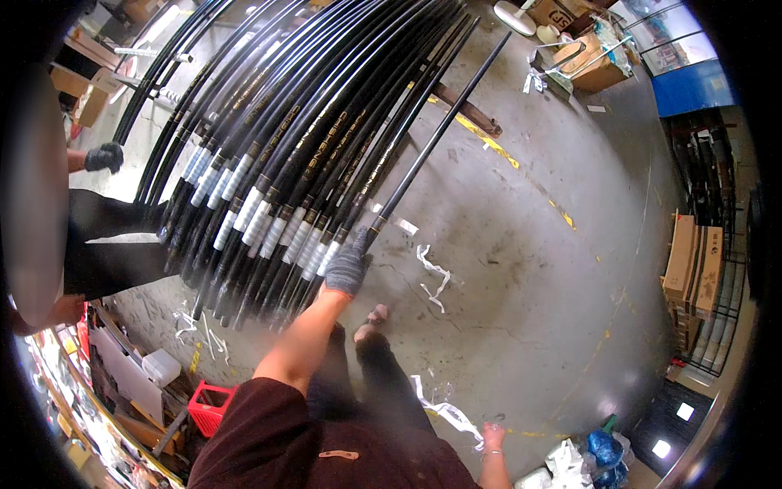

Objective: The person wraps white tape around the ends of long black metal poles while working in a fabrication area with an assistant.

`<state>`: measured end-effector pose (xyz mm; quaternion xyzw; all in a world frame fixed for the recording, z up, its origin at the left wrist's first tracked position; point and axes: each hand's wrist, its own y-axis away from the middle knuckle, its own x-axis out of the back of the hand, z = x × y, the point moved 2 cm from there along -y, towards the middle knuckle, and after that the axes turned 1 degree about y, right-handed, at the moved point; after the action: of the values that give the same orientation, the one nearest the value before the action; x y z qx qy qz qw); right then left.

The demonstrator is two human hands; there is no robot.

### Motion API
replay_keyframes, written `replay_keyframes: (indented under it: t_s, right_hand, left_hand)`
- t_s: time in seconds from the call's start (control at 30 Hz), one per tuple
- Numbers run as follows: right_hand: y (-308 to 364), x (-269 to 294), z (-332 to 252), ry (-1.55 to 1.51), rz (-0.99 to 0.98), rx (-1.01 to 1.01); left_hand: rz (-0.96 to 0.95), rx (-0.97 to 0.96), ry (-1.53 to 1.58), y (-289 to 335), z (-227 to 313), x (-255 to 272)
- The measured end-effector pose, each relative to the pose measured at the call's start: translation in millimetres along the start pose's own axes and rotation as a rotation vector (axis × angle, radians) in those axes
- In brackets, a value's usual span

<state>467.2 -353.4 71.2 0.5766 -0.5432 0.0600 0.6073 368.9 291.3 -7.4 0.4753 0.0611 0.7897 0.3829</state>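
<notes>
My left hand (347, 269), in a dark grey glove, is closed around the lower part of a long black rod (444, 122). This rod slants away to the upper right, beside a large row of similar black rods (326, 138) with gold markings. Many of those carry white wrapping (252, 212) near their lower ends. Low on the right, my bare right hand (493, 438) has its fingers closed at the end of a crumpled white strip (446, 410), which trails toward my legs. The fingers there are small and partly unclear.
At the left stands another person, with a dark-gloved hand (104, 157) near the rods. More white scraps (434, 277) lie on the grey floor (521, 301). A red plastic basket (209, 410) is at lower left, cardboard boxes (692, 265) at right, and blue-and-white bags (604, 448) at lower right.
</notes>
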Motion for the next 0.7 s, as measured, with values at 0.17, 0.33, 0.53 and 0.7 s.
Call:
replay_keyframes:
  t_s: [0.17,0.33,0.53,0.7]
  right_hand:
    - [-3.2,1.2,10.6,0.123,-0.003,0.078]
    - [-7.6,-21.7,-7.3,0.032,-0.103,0.076]
    - [-12.4,-46.0,-40.2,0.021,-0.143,0.109]
    - [-6.2,-41.6,-54.6,0.040,-0.158,0.127]
  left_hand:
    - [0.106,-0.089,-0.119,7.6,-8.3,-15.2]
    - [0.103,-0.109,-0.175,25.3,-6.7,-12.5]
    - [0.208,-0.232,-0.131,36.9,-1.6,9.0]
    - [0.383,-0.209,-0.313,27.2,-9.9,22.7]
